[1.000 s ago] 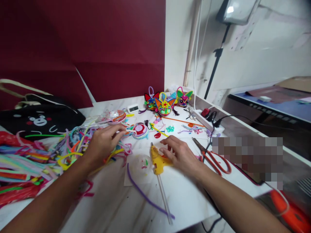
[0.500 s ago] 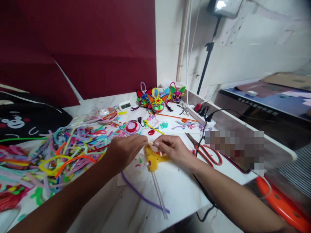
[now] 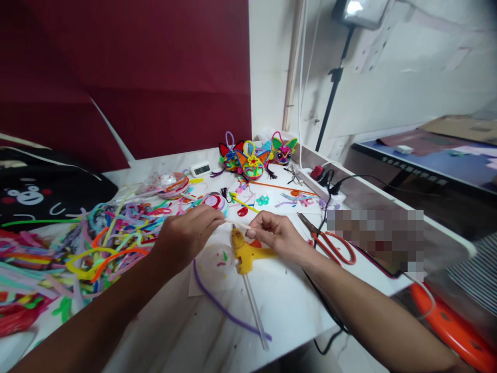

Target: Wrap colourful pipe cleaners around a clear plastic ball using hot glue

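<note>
A thin, pale strip, probably a pipe cleaner (image 3: 238,224), stretches between my two hands. One end is pinched in the fingers of my left hand (image 3: 189,232). The thumb and fingers of my right hand (image 3: 276,233) close on the other end. Just below the strip lies a yellow glue gun (image 3: 245,257), with a clear glue stick (image 3: 255,313) poking out of its back. A clear round plastic piece (image 3: 213,267) with small coloured bits rests beside the gun. Curving under both is a purple pipe cleaner (image 3: 221,310).
Many coloured pipe cleaners (image 3: 112,238) cover the left side. Orange-handled scissors (image 3: 330,243) lie right of my right hand, near a black cable (image 3: 324,298). Finished colourful animal-faced ornaments (image 3: 253,165), a small white digital clock (image 3: 200,169) and a power strip (image 3: 324,187) stand farther back.
My left hand has moved left, away from my right hand, so more of the pale strip shows between them. My right hand has shifted slightly right.
</note>
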`<state>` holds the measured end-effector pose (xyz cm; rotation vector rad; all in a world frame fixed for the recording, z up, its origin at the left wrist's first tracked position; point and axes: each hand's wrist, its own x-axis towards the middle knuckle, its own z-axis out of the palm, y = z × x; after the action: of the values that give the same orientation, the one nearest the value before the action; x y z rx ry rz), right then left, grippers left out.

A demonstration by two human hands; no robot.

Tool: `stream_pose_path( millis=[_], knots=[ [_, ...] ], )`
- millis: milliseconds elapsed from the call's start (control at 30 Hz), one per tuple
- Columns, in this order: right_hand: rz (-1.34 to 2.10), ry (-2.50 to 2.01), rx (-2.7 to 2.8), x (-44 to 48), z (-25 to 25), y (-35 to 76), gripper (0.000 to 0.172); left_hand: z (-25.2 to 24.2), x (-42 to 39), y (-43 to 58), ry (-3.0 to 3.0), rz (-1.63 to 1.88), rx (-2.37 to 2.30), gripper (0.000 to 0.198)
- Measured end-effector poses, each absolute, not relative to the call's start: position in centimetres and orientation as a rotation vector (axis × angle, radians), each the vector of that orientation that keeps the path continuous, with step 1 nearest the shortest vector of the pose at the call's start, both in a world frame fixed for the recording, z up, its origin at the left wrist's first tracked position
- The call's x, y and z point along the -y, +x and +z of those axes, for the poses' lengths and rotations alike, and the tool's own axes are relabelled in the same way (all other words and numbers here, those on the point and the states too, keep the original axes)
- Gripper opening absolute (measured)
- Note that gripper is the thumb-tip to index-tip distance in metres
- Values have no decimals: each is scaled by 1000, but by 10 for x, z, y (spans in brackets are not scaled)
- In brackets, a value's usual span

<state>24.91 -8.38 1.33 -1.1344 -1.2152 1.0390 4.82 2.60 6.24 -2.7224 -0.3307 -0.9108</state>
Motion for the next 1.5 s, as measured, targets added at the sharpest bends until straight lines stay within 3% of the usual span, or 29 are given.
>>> stream_pose_path(
  millis=[300, 600, 933, 1500],
  knots=[
    [1052, -1072, 1229, 84, 11, 251, 29, 64, -27, 39, -2656, -991, 367, 25],
    [525, -1281, 1469, 86, 12, 255, 10, 57, -29, 33, -2652, -967, 468, 27],
    [928, -1117, 907, 70, 8, 262, 38, 40, -39, 12, -2663, -936, 692, 19],
    [1010, -1013, 746, 60, 5, 280, 34, 7, -51, -20, -2697, -849, 1021, 18]
  ],
)
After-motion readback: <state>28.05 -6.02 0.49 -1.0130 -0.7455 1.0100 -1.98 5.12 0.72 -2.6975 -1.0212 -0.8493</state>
